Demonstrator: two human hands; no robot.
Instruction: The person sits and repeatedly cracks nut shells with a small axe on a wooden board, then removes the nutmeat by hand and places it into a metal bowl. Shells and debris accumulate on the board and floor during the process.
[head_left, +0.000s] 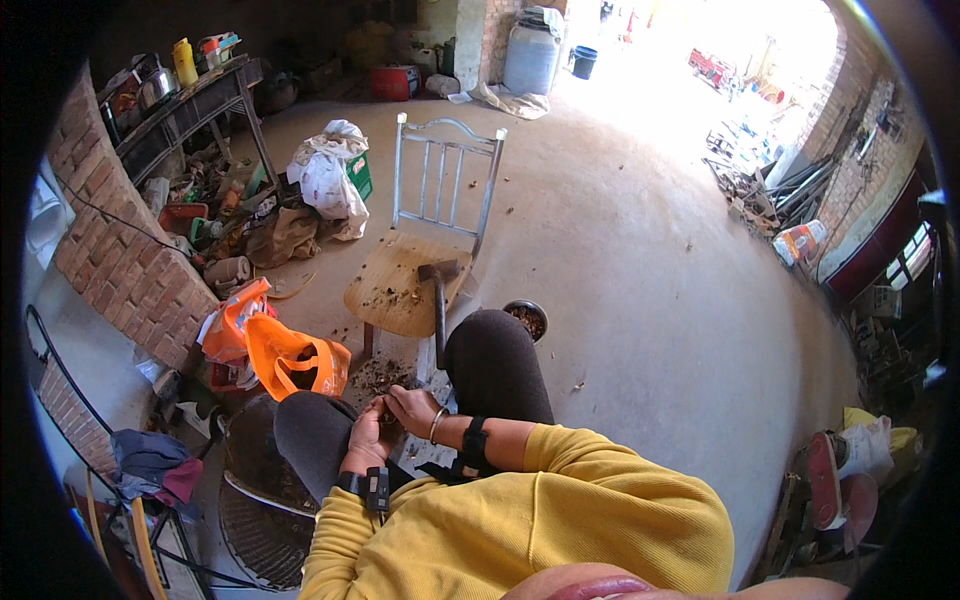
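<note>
My left hand (367, 437) and my right hand (412, 409) meet between my knees, fingers curled around a small brown piece (388, 415), perhaps a nut, mostly hidden by the fingers. Beyond them stands a metal-framed chair with a wooden seat (375, 277) strewn with dark crumbs and shell-like bits. A hammer (440, 300) lies with its head on the seat and its handle pointing towards my knee. A metal bowl (545, 324) of small brown pieces sits on the floor past my right knee. Dark debris (382, 377) is scattered below the seat.
An orange bag (330, 367) stands beside my left knee, close to a large woven basket (262, 536). A brick wall (135, 277) and a cluttered table (187, 97) are at the left. A white sack (330, 180) rests behind the chair. Piled items (825, 487) lie far right.
</note>
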